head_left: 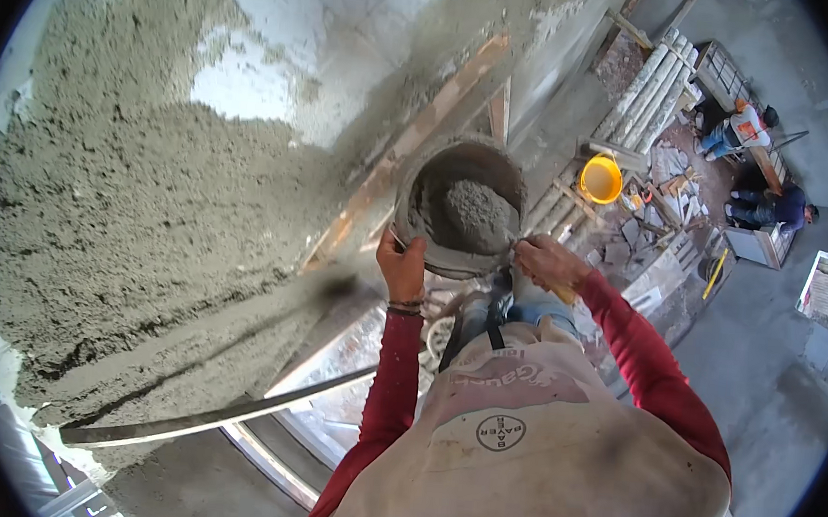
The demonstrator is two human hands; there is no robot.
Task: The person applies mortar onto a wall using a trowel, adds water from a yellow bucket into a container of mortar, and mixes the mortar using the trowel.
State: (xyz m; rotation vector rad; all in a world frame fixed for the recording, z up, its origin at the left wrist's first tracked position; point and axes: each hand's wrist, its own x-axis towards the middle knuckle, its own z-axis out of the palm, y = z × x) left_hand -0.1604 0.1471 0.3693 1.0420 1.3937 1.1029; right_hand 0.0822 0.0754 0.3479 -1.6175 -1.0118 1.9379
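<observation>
A round bucket (422,177) with a mortar-coated inside is in front of me, tilted so that its mouth faces me. My left hand (402,267) is closed on its near left rim, thumb over the edge. At the right rim my right hand (548,266) is wrapped round a trowel, whose yellowish handle end (565,294) sticks out below the fist. The blade cannot be made out; a heap of wet grey mortar (479,213) lies in the bucket beside that hand. To the left, rough fresh mortar (165,210) covers much of the wall.
A wooden board (413,147) slants along the wall behind the bucket. A long straightedge (216,420) crosses the lower left. Far right are a yellow bucket (600,179), stacked poles (653,93), rubble (669,167) and two people, one in an orange-and-white top (747,127), one in dark clothes (786,207).
</observation>
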